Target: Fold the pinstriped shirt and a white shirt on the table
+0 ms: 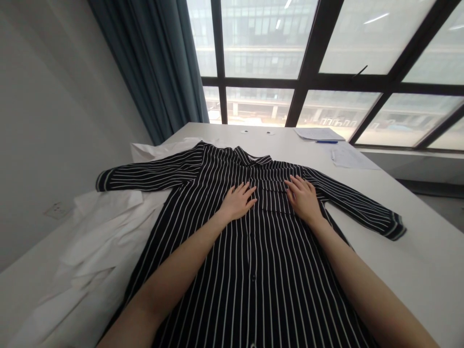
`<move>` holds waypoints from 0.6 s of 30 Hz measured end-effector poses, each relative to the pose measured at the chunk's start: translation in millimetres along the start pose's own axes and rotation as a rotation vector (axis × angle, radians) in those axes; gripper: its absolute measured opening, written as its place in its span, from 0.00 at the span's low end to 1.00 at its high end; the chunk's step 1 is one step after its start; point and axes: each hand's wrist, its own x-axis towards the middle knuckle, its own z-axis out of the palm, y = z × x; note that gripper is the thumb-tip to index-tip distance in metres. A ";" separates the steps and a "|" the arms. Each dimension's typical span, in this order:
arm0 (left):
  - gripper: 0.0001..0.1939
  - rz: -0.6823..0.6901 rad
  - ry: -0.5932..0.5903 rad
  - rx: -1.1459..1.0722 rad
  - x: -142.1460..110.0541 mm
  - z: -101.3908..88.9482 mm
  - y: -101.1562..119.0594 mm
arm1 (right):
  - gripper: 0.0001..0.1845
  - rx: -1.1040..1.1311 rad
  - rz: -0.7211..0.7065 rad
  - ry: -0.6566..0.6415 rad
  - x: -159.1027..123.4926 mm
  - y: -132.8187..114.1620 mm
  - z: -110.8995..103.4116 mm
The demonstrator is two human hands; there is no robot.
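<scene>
Bare forearms (pixel 184 261) come nearest, over a black-and-white striped shirt (pixel 275 270) spread front up on a white table (pixel 395 193), sleeves (pixel 355 200) out to both sides. Left hand (pixel 237 200) rests at the button placket (pixel 253 246), right hand (pixel 303 198) beside an apparent chest pocket (pixel 274 200); both palm down, fingers spread, nothing pinched. Handling, judged: light, limp, easily creased, not fragile. Best holds: both shoulders, or the collar (pixel 242 155). No brand or label legible on the shirt; far papers (pixel 319 134) too small to read.
</scene>
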 end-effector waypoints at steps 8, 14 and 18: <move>0.30 0.025 -0.024 0.030 4.1 1.0 -17.5 | 0.25 0.094 0.025 -0.245 -2.3 2.9 12.4; 0.28 -0.082 0.066 0.120 2.7 -3.3 -28.1 | 0.24 0.088 0.092 -0.220 -1.5 11.6 14.9; 0.26 -0.132 0.151 0.155 0.7 -5.7 -18.6 | 0.23 0.093 0.105 -0.212 -1.8 11.6 16.6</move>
